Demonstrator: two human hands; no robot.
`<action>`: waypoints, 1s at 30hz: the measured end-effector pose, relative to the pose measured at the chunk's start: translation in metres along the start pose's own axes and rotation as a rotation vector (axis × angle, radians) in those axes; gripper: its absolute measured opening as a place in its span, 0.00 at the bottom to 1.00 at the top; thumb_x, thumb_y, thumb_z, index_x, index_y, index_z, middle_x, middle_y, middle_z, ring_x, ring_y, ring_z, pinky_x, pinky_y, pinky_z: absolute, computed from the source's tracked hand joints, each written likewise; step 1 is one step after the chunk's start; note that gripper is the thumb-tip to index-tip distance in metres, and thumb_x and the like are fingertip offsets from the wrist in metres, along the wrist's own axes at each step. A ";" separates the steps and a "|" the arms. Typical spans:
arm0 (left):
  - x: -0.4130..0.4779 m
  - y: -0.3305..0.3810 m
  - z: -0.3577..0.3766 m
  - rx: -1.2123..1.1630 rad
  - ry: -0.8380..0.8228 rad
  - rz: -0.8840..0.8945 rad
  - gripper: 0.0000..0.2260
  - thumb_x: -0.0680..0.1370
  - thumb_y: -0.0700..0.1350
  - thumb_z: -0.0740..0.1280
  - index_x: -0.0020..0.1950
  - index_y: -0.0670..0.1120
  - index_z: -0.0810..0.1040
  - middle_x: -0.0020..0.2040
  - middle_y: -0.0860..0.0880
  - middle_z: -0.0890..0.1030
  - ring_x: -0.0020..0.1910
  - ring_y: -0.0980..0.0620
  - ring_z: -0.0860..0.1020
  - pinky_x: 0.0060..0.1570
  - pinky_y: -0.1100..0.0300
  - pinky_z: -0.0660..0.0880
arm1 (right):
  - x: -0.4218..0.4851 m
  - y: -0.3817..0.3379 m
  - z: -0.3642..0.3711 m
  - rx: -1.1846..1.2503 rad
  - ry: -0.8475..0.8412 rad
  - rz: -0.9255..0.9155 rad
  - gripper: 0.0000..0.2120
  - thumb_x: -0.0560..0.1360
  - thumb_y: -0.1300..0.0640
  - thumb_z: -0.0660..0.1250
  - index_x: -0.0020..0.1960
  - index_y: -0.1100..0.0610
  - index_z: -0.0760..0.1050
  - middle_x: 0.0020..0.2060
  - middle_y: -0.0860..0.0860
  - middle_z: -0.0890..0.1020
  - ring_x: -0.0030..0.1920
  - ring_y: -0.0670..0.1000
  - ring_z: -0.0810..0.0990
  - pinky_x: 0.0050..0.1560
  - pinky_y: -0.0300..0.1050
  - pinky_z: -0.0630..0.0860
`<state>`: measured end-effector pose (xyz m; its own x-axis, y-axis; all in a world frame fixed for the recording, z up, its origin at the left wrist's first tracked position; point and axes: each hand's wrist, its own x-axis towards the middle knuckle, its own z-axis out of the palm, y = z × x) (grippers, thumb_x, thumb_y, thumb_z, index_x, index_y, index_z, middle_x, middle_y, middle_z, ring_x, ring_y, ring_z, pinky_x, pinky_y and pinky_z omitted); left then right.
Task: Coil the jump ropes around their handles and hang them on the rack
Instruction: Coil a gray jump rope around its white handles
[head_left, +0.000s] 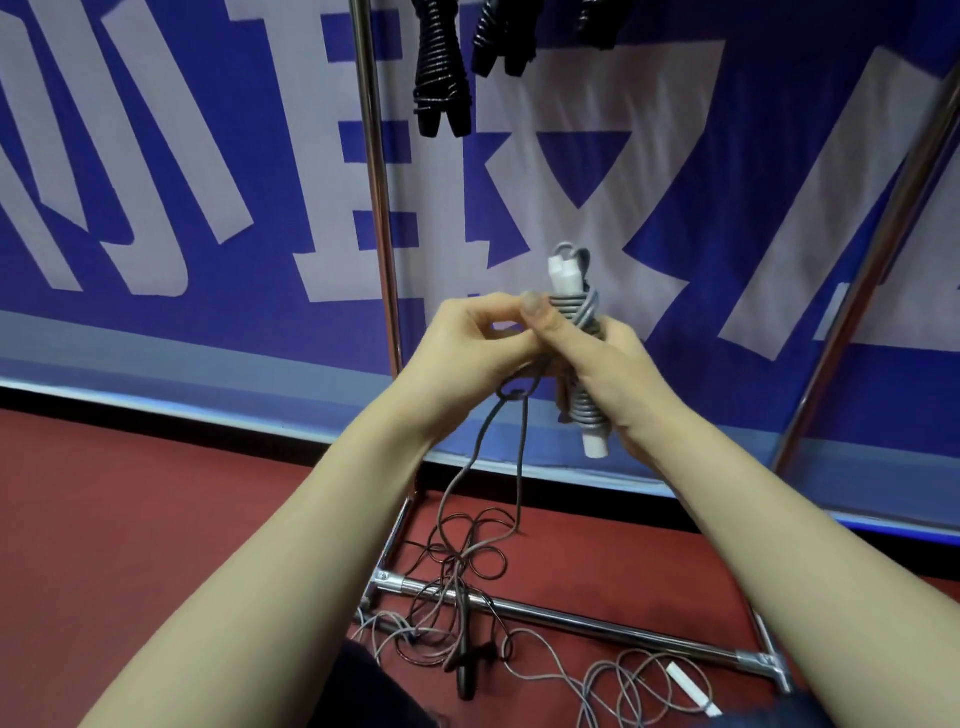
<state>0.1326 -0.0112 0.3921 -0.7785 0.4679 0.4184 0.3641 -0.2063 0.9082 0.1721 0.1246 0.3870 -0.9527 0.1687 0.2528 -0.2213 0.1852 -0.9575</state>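
My right hand (618, 374) grips a pair of white handles (563, 275) held upright, with grey rope (582, 312) coiled tightly around them. My left hand (467, 348) pinches the loose end of that rope just left of the bundle, close against my right thumb. From my hands the free rope (467, 467) hangs down to a tangle on the floor. Three black coiled jump ropes (441, 78) hang from the top of the chrome rack (382, 234).
On the red floor lie tangled ropes (462, 566), a black handle (465, 680) and a white handle (693, 686) around the rack's base bar (597, 621). A blue and white banner (156, 182) hangs behind. The rack's right post (872, 249) slants up.
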 end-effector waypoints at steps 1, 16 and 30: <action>0.000 -0.002 0.003 0.039 -0.004 0.003 0.08 0.78 0.33 0.67 0.55 0.32 0.81 0.46 0.36 0.84 0.43 0.47 0.84 0.47 0.60 0.80 | -0.002 0.000 0.001 0.033 0.016 0.017 0.23 0.71 0.36 0.70 0.48 0.57 0.81 0.28 0.49 0.81 0.28 0.47 0.76 0.29 0.41 0.73; 0.000 -0.020 -0.004 0.451 -0.230 -0.398 0.17 0.77 0.55 0.69 0.58 0.45 0.77 0.48 0.48 0.86 0.48 0.57 0.83 0.58 0.56 0.76 | 0.013 0.021 -0.020 0.122 0.200 0.171 0.20 0.73 0.42 0.72 0.37 0.56 0.70 0.26 0.53 0.70 0.25 0.51 0.69 0.25 0.40 0.69; -0.002 -0.028 0.003 0.876 -0.418 -0.345 0.16 0.82 0.47 0.64 0.45 0.34 0.79 0.34 0.45 0.85 0.29 0.56 0.81 0.31 0.71 0.72 | 0.029 0.064 -0.036 -0.247 0.353 0.211 0.23 0.70 0.35 0.70 0.32 0.54 0.71 0.27 0.50 0.74 0.29 0.54 0.74 0.32 0.47 0.74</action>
<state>0.1256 -0.0044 0.3656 -0.7325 0.6787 -0.0528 0.5293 0.6167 0.5827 0.1383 0.1760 0.3383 -0.8330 0.5380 0.1290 0.0666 0.3289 -0.9420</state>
